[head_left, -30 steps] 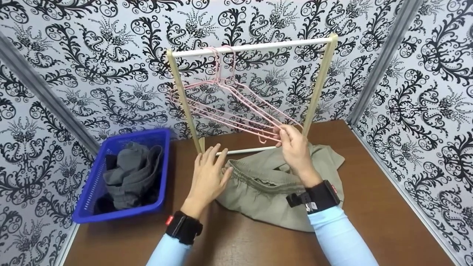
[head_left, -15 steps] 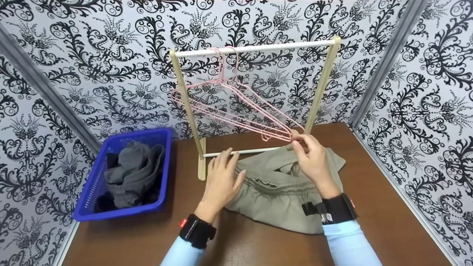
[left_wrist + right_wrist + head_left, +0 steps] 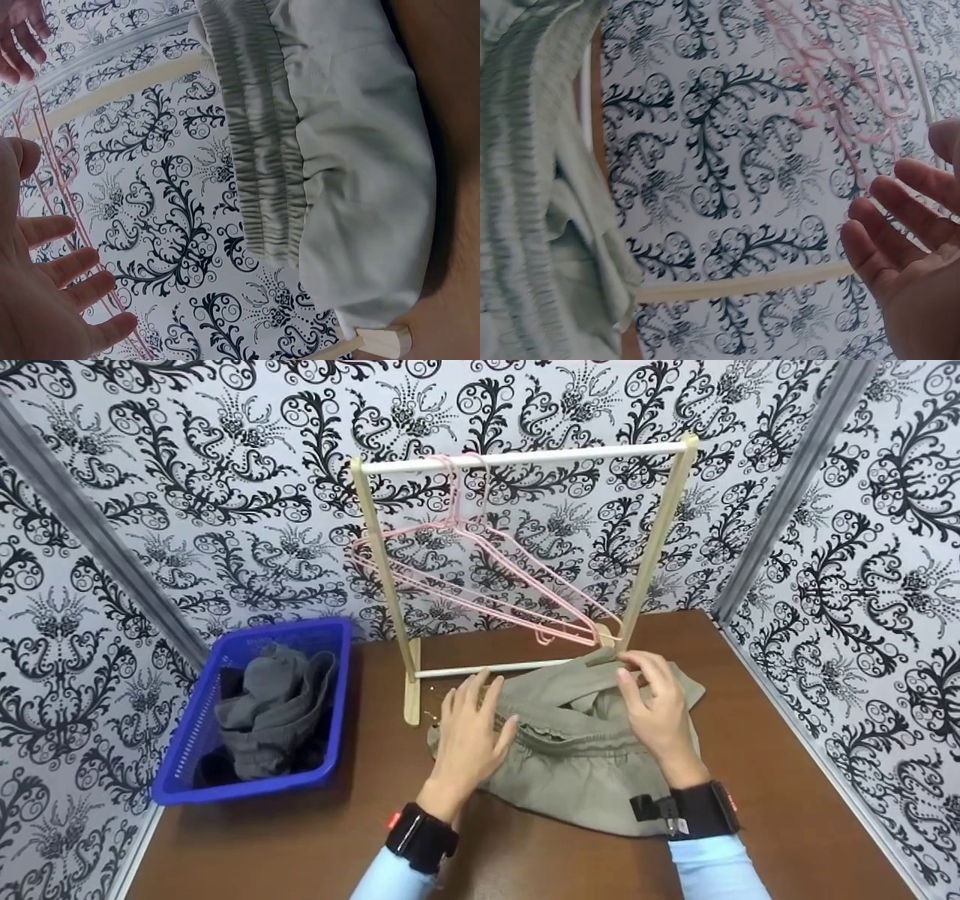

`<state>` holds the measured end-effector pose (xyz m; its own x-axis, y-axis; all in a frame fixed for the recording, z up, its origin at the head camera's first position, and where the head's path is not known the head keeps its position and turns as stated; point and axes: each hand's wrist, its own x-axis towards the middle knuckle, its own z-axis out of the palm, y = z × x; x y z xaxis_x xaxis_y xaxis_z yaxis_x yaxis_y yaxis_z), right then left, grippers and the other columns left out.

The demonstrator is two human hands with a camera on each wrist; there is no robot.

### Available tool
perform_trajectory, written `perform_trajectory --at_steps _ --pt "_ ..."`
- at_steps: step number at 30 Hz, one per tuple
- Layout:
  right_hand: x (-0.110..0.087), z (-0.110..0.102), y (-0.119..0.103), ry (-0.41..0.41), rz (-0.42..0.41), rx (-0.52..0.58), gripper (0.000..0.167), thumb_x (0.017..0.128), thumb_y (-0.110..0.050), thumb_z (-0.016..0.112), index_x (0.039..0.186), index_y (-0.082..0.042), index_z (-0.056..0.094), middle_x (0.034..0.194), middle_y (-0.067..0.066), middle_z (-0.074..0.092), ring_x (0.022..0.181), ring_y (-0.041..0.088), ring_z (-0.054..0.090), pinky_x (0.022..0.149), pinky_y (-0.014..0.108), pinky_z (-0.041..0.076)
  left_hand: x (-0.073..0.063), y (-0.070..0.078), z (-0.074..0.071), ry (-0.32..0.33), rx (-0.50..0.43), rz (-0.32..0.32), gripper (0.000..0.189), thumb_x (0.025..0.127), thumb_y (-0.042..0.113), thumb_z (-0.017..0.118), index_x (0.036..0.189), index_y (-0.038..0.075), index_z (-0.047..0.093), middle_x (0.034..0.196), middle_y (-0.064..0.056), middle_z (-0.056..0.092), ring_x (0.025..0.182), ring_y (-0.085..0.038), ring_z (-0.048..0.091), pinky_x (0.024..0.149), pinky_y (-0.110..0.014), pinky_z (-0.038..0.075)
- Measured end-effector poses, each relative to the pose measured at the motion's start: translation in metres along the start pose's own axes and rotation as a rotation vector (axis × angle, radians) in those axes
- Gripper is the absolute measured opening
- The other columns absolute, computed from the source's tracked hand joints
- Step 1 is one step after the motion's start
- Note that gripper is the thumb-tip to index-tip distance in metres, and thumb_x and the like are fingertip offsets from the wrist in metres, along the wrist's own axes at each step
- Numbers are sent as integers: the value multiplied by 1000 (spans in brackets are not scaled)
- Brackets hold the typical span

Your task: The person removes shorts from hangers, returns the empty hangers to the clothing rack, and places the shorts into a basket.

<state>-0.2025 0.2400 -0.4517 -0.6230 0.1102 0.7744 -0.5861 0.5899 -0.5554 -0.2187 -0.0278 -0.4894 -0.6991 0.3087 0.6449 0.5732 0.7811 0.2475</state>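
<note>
My left hand hovers over the left end of a khaki garment with a gathered elastic waistband, fingers spread and holding nothing. In the left wrist view its fingers stand apart from the cloth. My right hand is above the garment's right side, just below the pink hangers, with loosely bent fingers and nothing between them. The right wrist view has that hand's fingers away from the garment. Pink hangers hang by their hooks from the white top bar.
A small rack with wooden posts stands against the patterned wall. To the left, a blue basket holds dark grey clothing. The garment lies on the brown table, overlapping the rack's lower bar.
My right hand has let go of the hangers' lower right corner and drawn down to the right. My left hand has shifted right over the garment. The hangers have swung slightly right.
</note>
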Motion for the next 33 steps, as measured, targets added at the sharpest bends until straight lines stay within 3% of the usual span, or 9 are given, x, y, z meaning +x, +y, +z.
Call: perform_trajectory --at_steps 5,10,19,25,33 --pt "-13 -2 14 15 -3 -33 28 92 8 67 120 4 70 118 19 68 91 22 60 84 13 41 -2 6 5 3 26 7 58 94 36 66 143 6 57 147 -19 53 134 -39 52 111 -59 39" --pt "-25 -2 23 8 0 -44 28 94 5 66 121 4 69 121 21 68 101 30 62 87 12 42 -5 13 13 -3 14 17 58 94 37 65 142 5 58 146 -20 53 133 -40 52 111 -60 38" --pt "-40 -2 30 18 18 -49 29 93 6 65 121 5 70 121 24 67 109 23 62 89 11 42 -13 25 32 -50 4 22 60 92 39 69 141 5 59 146 -20 53 133 -38 51 109 -62 39" --pt "-45 -1 31 28 17 -60 27 93 6 65 119 7 69 119 23 68 106 31 62 88 12 42 -16 33 45 -117 19 21 62 94 43 65 143 7 58 147 -19 52 135 -38 50 109 -64 39" --pt "-47 2 28 24 49 -53 27 94 4 65 121 4 70 121 21 67 109 24 62 90 12 42 -16 41 60 -186 60 22 67 91 48 69 144 9 56 149 -18 50 138 -37 48 110 -65 38"
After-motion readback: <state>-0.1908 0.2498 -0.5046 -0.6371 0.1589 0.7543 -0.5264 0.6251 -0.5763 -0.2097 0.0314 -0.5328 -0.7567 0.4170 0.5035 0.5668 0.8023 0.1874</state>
